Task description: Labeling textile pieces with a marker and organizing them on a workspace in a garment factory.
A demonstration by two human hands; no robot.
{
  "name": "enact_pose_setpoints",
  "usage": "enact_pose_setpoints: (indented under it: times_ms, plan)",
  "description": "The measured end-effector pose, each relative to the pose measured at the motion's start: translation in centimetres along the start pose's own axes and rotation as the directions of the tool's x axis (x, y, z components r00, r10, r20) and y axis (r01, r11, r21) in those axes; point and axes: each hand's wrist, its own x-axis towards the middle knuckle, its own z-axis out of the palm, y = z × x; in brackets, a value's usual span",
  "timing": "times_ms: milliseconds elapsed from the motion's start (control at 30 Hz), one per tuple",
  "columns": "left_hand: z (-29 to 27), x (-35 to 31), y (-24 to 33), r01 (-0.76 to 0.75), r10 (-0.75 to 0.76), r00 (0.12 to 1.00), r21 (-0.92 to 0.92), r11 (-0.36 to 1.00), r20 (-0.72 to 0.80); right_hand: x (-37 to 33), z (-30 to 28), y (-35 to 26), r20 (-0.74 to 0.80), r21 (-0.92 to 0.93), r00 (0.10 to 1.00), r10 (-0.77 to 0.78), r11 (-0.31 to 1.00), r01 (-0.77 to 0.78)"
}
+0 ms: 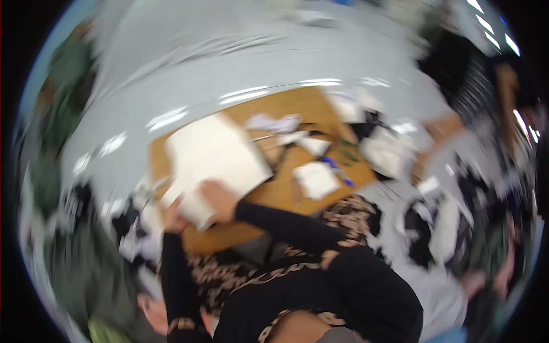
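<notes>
A large cream sheet (213, 151), paper or cloth I cannot tell, lies over the left part of a small wooden table (266, 203). Its near edge is bent up into a loose roll or fold (194, 207). My left hand (175, 215) grips the left end of that fold. Across its right end my right hand (219, 200) is closed, fingers over the top. Motion blur hides the fingertips. Right of the sheet lie a square white pad (316, 180) and a blue pen or marker (339, 171).
White scraps (274, 122) and a small white piece (314, 146) lie farther back on the table. A dark green item (347, 150) is near its right edge. White bundles (386, 151) crowd the right side. Other people sit left and right, one with an arm (440, 134) reaching in.
</notes>
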Motion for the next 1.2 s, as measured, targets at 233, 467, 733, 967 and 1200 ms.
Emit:
enact_pose_setpoints:
  times_ms: [233,467,733,967,1200]
  plan:
    - [2.3,-2.9,1.7,-0.16,0.01,0.769,-0.177,0.971,-0.639,2.7,0.7,-2.1,0.004,-0.009,1.0,0.028,1.0,-0.028]
    - [2.0,-5.5,4.6,-0.223,0.099,0.744,-0.106,0.969,-0.661,9.1,4.1,-5.4,0.1,0.171,0.974,0.204,0.961,-0.219]
    - [4.3,-5.4,5.5,-0.055,0.162,0.767,0.189,0.981,-0.621,12.9,5.2,-3.0,0.101,-0.032,0.949,0.298,0.955,-0.296]
    - [3.7,-5.9,5.0,-0.086,0.138,0.778,0.114,0.99,-0.613,12.9,5.1,-3.4,0.207,0.162,0.875,0.437,0.867,-0.471]
    - [4.7,-6.0,5.4,-0.126,0.113,0.758,0.026,0.992,-0.642,13.2,6.2,-1.7,0.113,0.089,0.893,0.436,0.89,-0.446]
